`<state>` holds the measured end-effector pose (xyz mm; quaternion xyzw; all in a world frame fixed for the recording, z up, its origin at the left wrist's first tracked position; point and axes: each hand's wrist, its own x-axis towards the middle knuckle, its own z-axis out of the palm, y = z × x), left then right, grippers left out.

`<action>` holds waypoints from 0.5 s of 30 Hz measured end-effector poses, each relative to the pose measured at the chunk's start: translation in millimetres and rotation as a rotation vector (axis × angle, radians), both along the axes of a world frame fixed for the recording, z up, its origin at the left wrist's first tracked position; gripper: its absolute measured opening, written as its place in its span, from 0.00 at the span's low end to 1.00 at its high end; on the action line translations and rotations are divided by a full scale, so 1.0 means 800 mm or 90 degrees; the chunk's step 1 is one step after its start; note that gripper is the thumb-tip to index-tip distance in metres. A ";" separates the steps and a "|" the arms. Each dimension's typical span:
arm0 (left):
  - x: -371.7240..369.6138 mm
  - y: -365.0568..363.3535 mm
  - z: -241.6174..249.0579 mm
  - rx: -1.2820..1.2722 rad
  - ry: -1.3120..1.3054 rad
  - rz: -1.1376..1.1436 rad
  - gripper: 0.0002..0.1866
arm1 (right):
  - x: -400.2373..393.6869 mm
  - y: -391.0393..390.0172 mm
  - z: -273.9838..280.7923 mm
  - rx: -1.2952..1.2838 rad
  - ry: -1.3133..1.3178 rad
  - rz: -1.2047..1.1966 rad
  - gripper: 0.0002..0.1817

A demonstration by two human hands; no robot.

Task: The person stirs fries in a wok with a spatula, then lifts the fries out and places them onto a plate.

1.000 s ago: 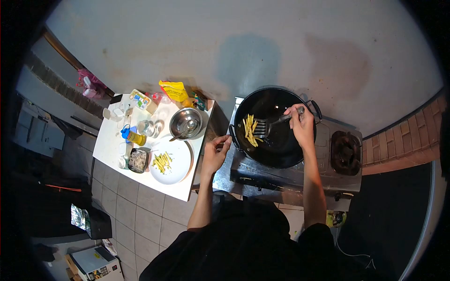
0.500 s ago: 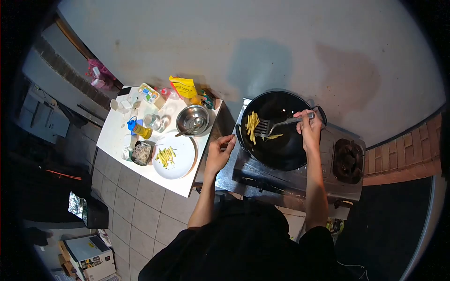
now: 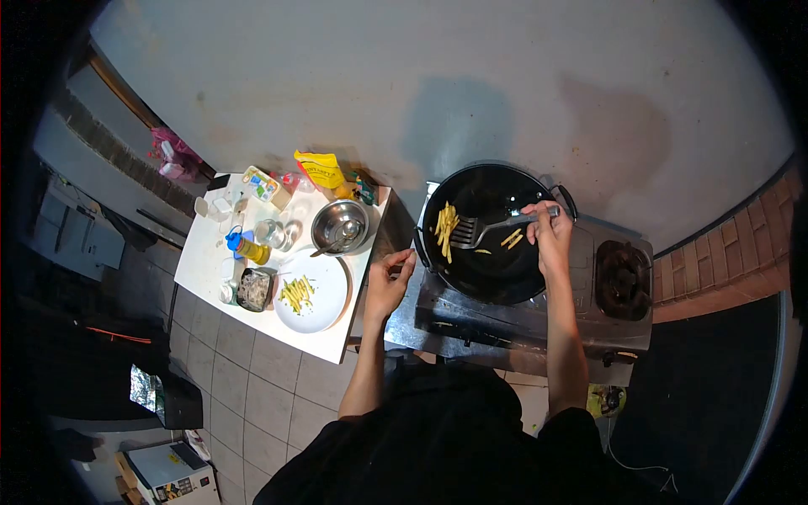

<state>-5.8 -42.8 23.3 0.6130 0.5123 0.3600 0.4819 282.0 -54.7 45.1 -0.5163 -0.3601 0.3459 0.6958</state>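
Note:
My right hand point(image 3: 551, 240) is closed around the handle of a slotted spatula point(image 3: 480, 231), its head low inside the black wok point(image 3: 497, 282). A cluster of fries point(image 3: 446, 229) lies at the wok's left side against the spatula's slotted end. A few loose fries point(image 3: 512, 239) sit to the right of it, below the spatula's handle. My left hand point(image 3: 389, 284) hovers between the white table and the stove, near the wok's left handle point(image 3: 422, 250) but apart from it. Its fingers are loosely curled, and nothing shows in them.
A white plate point(image 3: 332, 313) with more fries stands on the white table point(image 3: 324, 343). Around it are a steel bowl point(image 3: 332, 215) with a ladle, an oil bottle point(image 3: 252, 250), a food container point(image 3: 254, 289) and a yellow bag point(image 3: 320, 171). Right of the wok is another burner point(image 3: 623, 282).
The spatula has shifted slightly left against the fry cluster. Some fries now lie apart, farther right in the wok. My left hand stays beside the wok; the view has tilted a little.

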 end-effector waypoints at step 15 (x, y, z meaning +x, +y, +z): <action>0.004 0.000 -0.015 0.042 -0.065 0.035 0.16 | 0.069 -0.089 0.055 -0.039 -0.244 -0.190 0.07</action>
